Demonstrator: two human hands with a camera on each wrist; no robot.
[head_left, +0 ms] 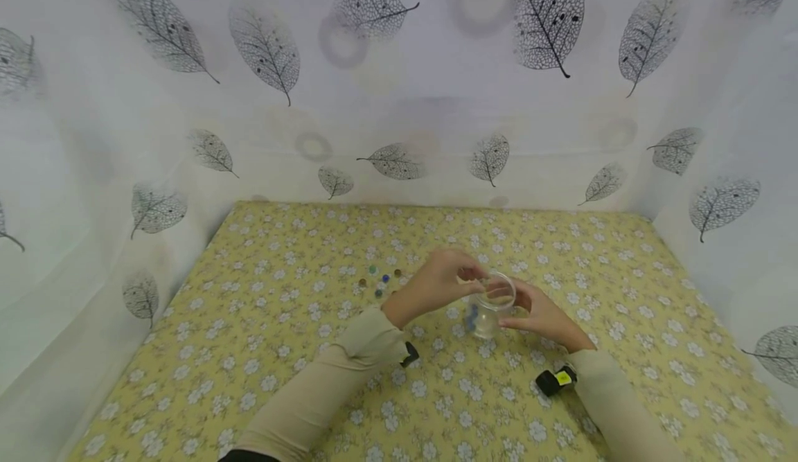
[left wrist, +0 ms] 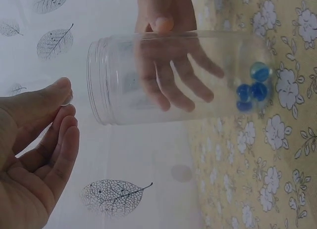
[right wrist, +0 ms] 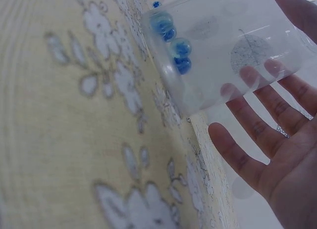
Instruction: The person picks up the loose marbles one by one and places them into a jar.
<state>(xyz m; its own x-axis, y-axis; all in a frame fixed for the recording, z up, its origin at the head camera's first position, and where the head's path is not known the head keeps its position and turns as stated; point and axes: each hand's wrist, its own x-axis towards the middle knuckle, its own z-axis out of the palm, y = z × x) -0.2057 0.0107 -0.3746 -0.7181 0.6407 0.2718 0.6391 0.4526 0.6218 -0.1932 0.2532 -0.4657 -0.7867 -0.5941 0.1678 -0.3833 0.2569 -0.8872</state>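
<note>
A clear plastic jar (head_left: 488,325) without a lid stands tilted on the cloth, its open mouth toward the left hand. My right hand (head_left: 544,313) holds it from the right side, with thumb and fingers spread around the wall. Several blue marbles (left wrist: 258,90) lie together at the bottom of the jar. At the mouth, my left hand (head_left: 441,278) pinches a small clear marble (left wrist: 68,98) between thumb and fingertips, just outside the rim in the left wrist view. The right wrist view shows the right fingers (right wrist: 257,120) against the jar wall.
Left of the hands, several loose marbles lie scattered on the cloth, among them a green one (head_left: 373,269), a blue one (head_left: 386,278) and a brown one (head_left: 363,282). A yellow flowered cloth (head_left: 280,379) covers the table. White leaf-printed curtains (head_left: 424,116) enclose the back and sides.
</note>
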